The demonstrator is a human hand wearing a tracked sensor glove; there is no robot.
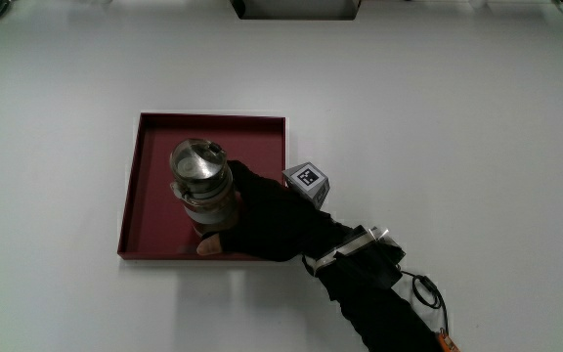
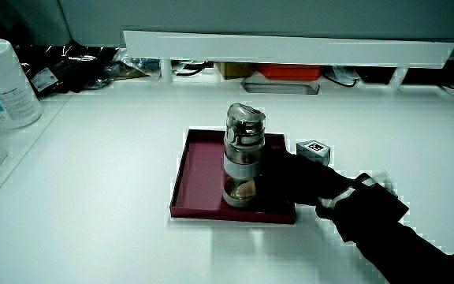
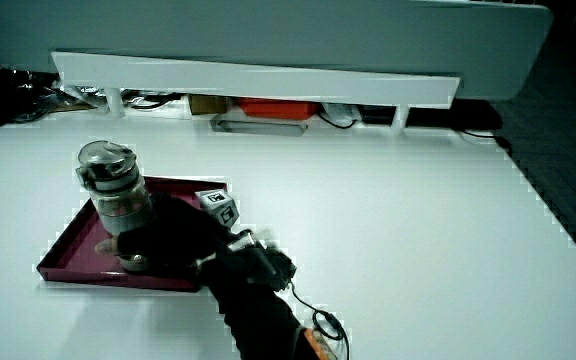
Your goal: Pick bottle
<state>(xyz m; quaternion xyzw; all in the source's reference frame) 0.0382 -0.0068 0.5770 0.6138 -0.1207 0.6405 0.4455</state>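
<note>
Main view: hands (image 1: 267, 215) wrapped around upright bottle (image 1: 201, 178) on tray (image 1: 154, 156).

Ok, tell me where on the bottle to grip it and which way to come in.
Grip the bottle around its lower clear body, below the wider metal cap, coming in sideways from the person's side of the dark red tray. It stands upright, so a side wrap suits it; the hand already wraps it that way.

The bottle (image 1: 201, 179) stands upright in the tray (image 1: 150, 161), beside the hand (image 1: 272, 210).
</note>
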